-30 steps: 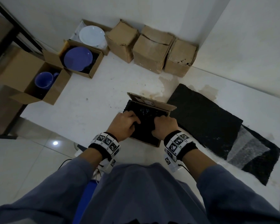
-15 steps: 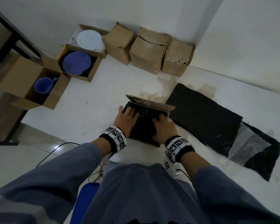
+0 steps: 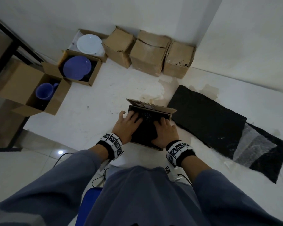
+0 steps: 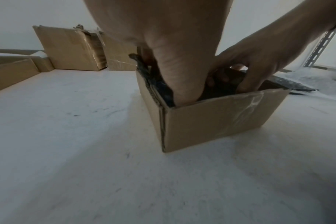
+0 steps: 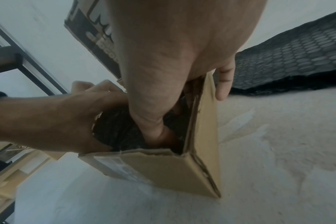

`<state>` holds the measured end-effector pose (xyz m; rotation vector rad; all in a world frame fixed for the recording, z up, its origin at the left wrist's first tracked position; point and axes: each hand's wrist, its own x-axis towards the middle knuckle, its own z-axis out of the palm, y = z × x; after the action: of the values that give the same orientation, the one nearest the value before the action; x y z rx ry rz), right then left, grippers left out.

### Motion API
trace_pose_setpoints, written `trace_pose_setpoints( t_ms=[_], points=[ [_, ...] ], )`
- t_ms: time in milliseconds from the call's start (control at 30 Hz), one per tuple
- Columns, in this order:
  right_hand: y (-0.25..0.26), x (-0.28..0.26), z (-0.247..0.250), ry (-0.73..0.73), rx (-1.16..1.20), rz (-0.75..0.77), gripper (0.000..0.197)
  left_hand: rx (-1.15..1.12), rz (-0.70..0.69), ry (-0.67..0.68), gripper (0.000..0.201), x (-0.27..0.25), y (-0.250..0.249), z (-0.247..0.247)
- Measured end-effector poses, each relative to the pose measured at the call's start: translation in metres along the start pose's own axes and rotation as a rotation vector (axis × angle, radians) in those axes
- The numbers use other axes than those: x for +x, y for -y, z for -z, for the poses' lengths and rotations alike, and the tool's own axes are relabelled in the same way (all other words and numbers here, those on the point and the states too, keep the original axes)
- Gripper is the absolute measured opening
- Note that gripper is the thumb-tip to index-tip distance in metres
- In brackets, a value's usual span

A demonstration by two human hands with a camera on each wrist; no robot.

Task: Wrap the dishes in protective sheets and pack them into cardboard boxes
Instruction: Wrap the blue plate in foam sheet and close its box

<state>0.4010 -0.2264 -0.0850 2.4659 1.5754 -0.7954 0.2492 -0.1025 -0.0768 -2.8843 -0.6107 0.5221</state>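
A small open cardboard box stands on the white table right in front of me, its far flap up. A bundle wrapped in black bubble sheet fills it. My left hand lies on the bundle's left side with fingers spread, the thumb outside past the box's left edge. My right hand presses on the right side. In the left wrist view the left hand reaches down inside the box. In the right wrist view the right hand is inside too, little finger outside the wall. What is inside the wrap is hidden.
Black bubble sheets and a clear one lie to the right. At the left stand open boxes holding a blue mug, a blue plate and a white plate. Three closed boxes line the back wall.
Both hands have gone from curled knuckles on the bundle to fingers stretched forward over it, reaching deeper toward the far flap. The box has stayed in place.
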Motion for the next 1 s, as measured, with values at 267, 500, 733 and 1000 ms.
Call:
trace_pose_setpoints(
  t_ms=[267,500,733,1000],
  points=[
    [0.001,0.0,-0.006,-0.036,-0.008,-0.001,0.073,-0.019,0.078,0.062,0.078,-0.011,0.012,0.005],
    [-0.002,0.0,-0.009,-0.059,-0.009,0.002,0.072,0.02,-0.003,0.177,0.078,-0.007,0.017,0.002],
    [-0.002,0.0,-0.011,-0.068,-0.024,0.002,0.072,-0.157,0.017,0.246,0.07,0.007,0.006,0.004],
    [-0.002,0.001,-0.011,-0.076,-0.012,0.0,0.073,-0.236,0.049,0.261,0.077,0.019,0.003,-0.007]
  ],
)
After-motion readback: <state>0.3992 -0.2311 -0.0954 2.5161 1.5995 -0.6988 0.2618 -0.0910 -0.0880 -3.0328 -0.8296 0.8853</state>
